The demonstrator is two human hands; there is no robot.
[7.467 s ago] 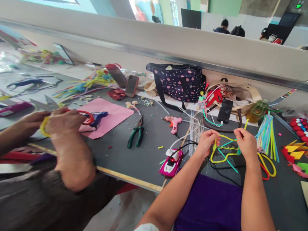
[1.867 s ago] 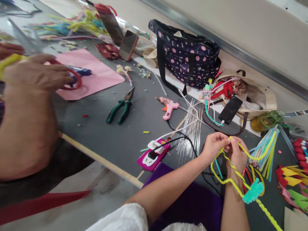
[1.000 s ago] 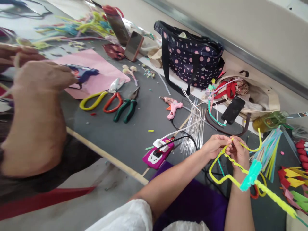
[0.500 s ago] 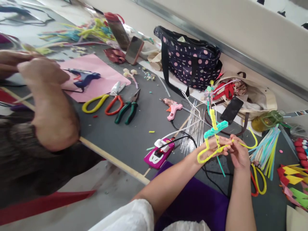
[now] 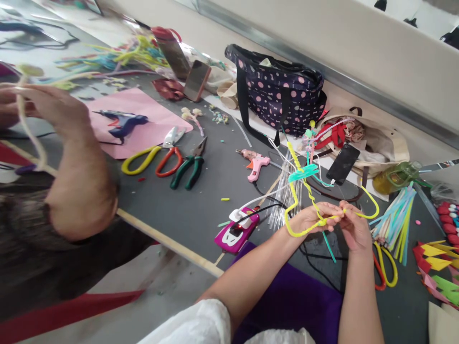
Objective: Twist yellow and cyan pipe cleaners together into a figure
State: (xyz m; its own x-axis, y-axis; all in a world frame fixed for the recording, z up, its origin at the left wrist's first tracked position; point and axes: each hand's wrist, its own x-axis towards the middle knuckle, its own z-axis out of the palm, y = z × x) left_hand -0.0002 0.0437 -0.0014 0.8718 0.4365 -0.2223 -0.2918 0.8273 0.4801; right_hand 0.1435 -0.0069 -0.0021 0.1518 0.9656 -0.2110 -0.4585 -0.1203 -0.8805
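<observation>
Fuzzy-wire piece (image 5: 314, 203), yel., R. of ctr. in the frame: a bent loop w/ a twisted strand, crossed higher up by a teal wrap (image 5: 304, 173), a short yel. stem rising above it. L. hand (image 5: 319, 216): thumb & fingers closed in a pinch on the yel. wire; the loop shows across its wrist, contact unclear. R. hand (image 5: 356, 231): likewise pinched on the wire, fingertips just beside those of the L.; a loose yel. end curves out past it to the R. Below the hands, a thin teal strip (image 5: 329, 247), slanting; can't tell if attached. Near R. edge: a fanned bundle of pastel wires (image 5: 396, 217), w/ scissor handles (image 5: 389, 270), red & yel., beneath. Above the hands: black phone (image 5: 343, 163), cable plugged in, by an open beige bag (image 5: 389, 143); amber bottle (image 5: 392, 180) to its R. Ctr.: pink glue gun (image 5: 257, 165), on its side; magenta power strip (image 5: 236, 234) below, w/ plugs in. Upper ctr.: dark spotted bag (image 5: 276, 91), upright. L. of ctr.: green-handled pliers (image 5: 190, 169) beside red-&-yel.-handled cutters (image 5: 172, 138); blue glue gun (image 5: 127, 124) on a pink sheet (image 5: 165, 119). Far L.: a co-worker's hand (image 5: 59, 105), slightly blurred, w/ a pale stem (image 5: 27, 124).
</observation>
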